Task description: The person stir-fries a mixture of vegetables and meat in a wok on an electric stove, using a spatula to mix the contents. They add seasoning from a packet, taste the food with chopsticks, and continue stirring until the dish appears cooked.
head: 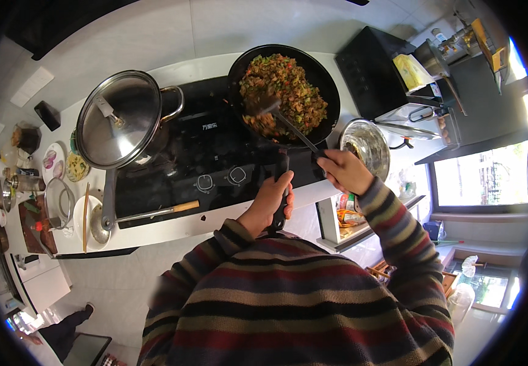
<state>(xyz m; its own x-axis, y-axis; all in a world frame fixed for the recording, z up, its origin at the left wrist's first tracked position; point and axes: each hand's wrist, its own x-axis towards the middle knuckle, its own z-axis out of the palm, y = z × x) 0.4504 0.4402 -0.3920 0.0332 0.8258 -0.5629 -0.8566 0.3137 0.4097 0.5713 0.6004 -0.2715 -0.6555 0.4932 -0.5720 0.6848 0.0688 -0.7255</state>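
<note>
A black wok (330, 91) rests on the right side of the black glass hob (200, 132), heaped with a chopped, browned food mixture (286, 87) with green and red bits. My left hand (268, 199) grips the wok's black handle (280, 219). In my right hand (348, 169) is the handle of a spatula (293, 130), its blade down in the food at the wok's lower left. On the hob's left side stands a pot under a shiny metal lid (122, 119). A metal bowl (369, 146) sits right of the wok, close to my right hand.
A ladle with a wooden handle end (186, 206) lies along the hob's front edge. Left are a white bowl (78, 219) with chopsticks, a plate (55, 151) of onion pieces and a cutting board (28, 233). An open drawer (330, 224) is below right. Another person's leg (69, 327) shows lower left.
</note>
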